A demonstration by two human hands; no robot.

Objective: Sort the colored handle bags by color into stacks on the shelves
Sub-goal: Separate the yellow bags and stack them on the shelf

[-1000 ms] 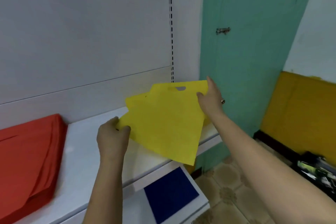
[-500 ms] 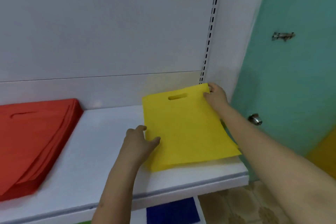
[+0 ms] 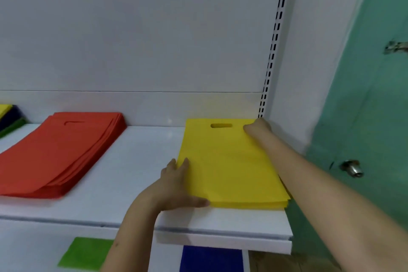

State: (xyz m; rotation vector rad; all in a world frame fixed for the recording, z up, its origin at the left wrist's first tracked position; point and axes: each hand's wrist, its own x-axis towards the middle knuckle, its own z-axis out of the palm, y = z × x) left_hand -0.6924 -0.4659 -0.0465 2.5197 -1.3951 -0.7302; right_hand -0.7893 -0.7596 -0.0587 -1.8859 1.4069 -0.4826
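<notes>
Squaring the yellow bag stack [image 3: 229,161] at the upper shelf's [image 3: 136,183] right end, your flat left hand [image 3: 176,185] nudges its near-left corner, right hand [image 3: 257,128] steadying the far corner, grip unclear.

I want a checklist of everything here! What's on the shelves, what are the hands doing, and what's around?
Surface: white upper shelf; a lower shelf shows below it.
Job's things: yellow stack lies flat at the right end, handle hole toward the back panel; red stack lies apart on the left; green bag and blue bag lie on the lower shelf.
Clutter: mixed yellow, dark and green bags at the far left edge.
Grippers: left hand lies flat against the yellow stack's near left corner; right hand touches its far right corner.
Cables: nothing seen.
Surroundings: slotted upright, teal door with knob, window bars on top.
</notes>
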